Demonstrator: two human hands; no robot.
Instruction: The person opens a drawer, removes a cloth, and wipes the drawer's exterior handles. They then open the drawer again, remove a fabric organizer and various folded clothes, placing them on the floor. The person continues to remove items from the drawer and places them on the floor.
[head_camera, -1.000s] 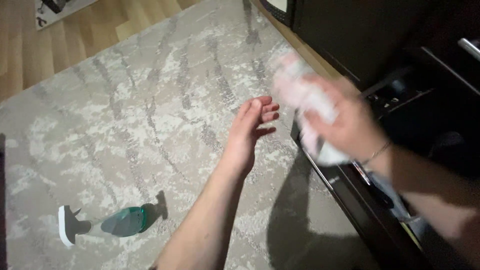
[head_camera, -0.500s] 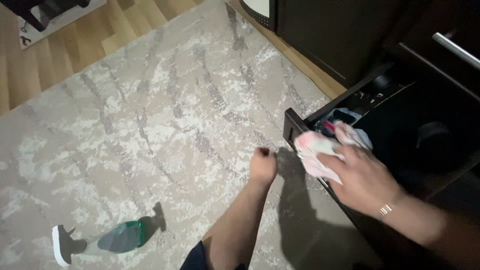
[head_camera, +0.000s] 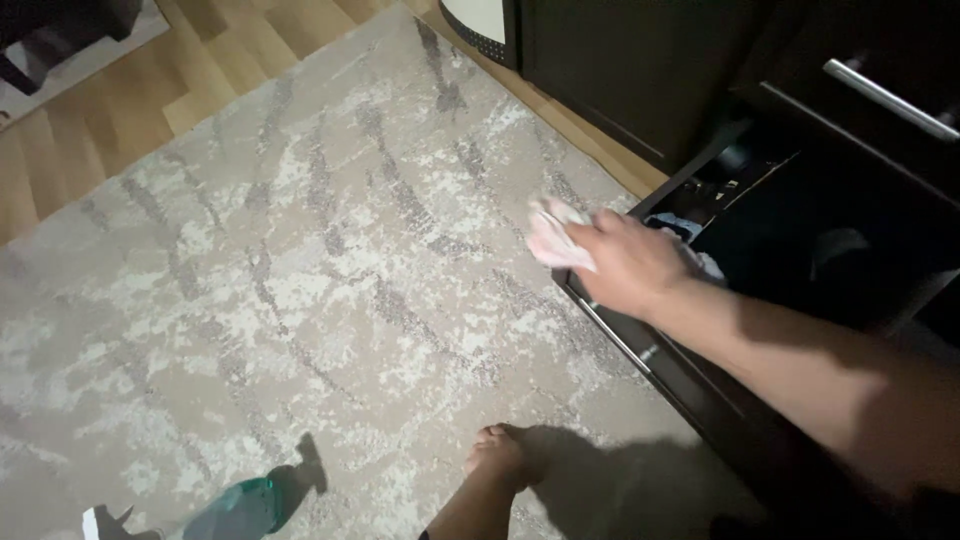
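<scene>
My right hand (head_camera: 625, 262) is shut on a crumpled pinkish-white cloth (head_camera: 553, 238) and presses it against the front corner of an open dark drawer (head_camera: 640, 350). Clothes of several colours lie inside the drawer (head_camera: 690, 228). My left hand (head_camera: 503, 456) rests low on the grey patterned rug (head_camera: 300, 280), fingers curled under, holding nothing. It is well apart from the drawer and the cloth.
A teal spray bottle (head_camera: 232, 505) with a white trigger lies on the rug at the bottom left. The dark cabinet (head_camera: 640, 70) has a second drawer with a metal bar handle (head_camera: 885, 98). Wooden floor (head_camera: 90, 120) runs past the rug's far edge.
My right hand carried the cloth down from mid-air to the drawer, then out to its front corner. My left hand dropped from a raised open pose to rest on the rug.
</scene>
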